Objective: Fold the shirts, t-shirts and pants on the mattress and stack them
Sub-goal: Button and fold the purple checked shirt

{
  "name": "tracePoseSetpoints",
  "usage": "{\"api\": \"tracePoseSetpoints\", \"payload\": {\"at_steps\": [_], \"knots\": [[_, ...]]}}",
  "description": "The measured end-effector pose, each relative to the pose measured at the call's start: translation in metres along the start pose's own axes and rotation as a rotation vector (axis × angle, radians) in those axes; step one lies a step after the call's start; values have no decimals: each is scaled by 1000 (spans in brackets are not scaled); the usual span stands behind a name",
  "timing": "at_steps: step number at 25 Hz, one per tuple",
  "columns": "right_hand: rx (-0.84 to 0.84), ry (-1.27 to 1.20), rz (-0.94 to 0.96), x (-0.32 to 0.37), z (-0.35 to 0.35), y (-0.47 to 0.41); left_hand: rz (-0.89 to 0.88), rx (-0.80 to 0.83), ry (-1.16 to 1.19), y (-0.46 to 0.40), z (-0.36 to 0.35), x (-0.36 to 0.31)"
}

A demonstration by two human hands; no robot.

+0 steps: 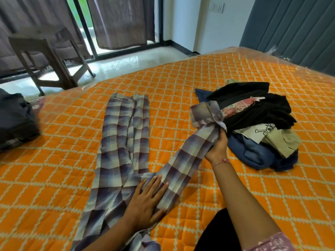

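A purple and cream checked shirt (119, 142) lies lengthwise on the orange quilted mattress (181, 84). My left hand (146, 201) presses flat on the shirt near the shoulder, fingers straight. One sleeve (184, 160) stretches out to the right, and my right hand (217, 147) grips it near the cuff, which stands bunched above my fingers. To the right sits a loose pile of unfolded clothes (257, 124): black, blue, cream and khaki pieces.
A dark folded stack of clothes (16, 120) sits at the mattress's left edge. Beyond the bed are a wooden chair (49, 57), curtains and a glass door. A grey padded headboard (293, 28) rises at the far right.
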State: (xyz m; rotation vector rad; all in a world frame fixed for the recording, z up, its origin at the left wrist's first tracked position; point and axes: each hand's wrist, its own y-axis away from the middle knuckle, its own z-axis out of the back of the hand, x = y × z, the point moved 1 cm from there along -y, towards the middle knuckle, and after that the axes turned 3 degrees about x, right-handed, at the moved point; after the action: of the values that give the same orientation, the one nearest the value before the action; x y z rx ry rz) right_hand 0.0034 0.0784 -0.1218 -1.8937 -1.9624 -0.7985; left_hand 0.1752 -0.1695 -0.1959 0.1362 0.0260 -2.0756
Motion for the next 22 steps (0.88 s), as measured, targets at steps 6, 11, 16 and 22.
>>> {"api": "tracePoseSetpoints", "payload": {"at_steps": [6,11,16,22], "knots": [[-412,274,-98,-8,17,-21,7,13,-23,-5,0,0],[-1005,961,-6,12,14,-24,36,-76,6,-37,25,-6],[-716,1004,-231,11,5,-30,568,317,685,-126,58,10],[-386,205,-229,19,43,-30,491,477,1258,-131,73,37]]}}
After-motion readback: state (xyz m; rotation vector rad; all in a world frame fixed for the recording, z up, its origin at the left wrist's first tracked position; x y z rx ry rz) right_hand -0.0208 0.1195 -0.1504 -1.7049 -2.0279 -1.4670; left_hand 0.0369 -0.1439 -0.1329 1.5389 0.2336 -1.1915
